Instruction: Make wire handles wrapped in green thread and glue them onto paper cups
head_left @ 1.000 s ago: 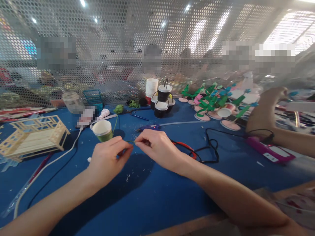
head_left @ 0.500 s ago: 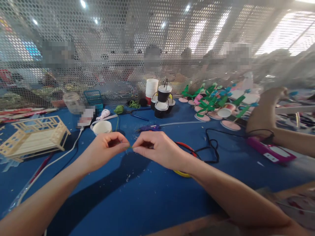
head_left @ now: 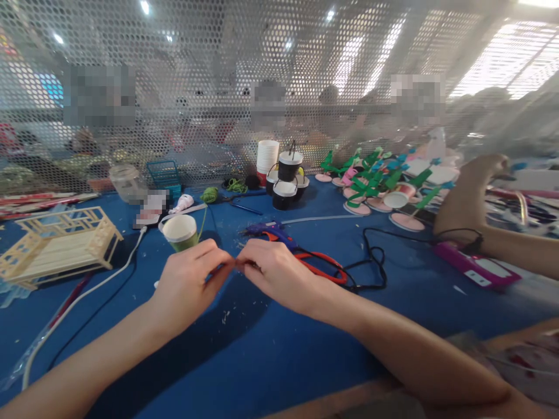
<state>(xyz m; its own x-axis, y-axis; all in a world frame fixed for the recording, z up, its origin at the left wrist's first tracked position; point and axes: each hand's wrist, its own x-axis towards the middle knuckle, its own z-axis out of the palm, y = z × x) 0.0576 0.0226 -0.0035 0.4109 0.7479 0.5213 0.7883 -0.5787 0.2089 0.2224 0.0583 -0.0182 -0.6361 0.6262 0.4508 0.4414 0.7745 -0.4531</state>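
Observation:
My left hand [head_left: 198,282] and my right hand [head_left: 279,270] are both pinched shut, fingertips meeting above the middle of the blue table. A short bit of green yarn showed between them a moment ago; the fingers now cover it. Just behind my left hand stands a paper cup [head_left: 180,230] with a white upper band and a green lower part, partly hidden by the hand. A strand of green yarn [head_left: 203,224] runs beside it toward a green yarn ball [head_left: 209,194]. A blue glue gun [head_left: 282,237] lies behind my right hand.
A red ring [head_left: 325,272] and black cord lie right of my hand. At left are a wooden-stick model bed [head_left: 61,247] and a phone [head_left: 151,208]. Small black buckets [head_left: 285,195], stacked cups [head_left: 267,156], green paper plants [head_left: 362,189] and another person's arm [head_left: 458,203] are beyond.
Both hands have turned more palm-down and their fingertips have closed together, covering the green yarn. More of the cup and glue gun shows; the yellow ring is now hidden.

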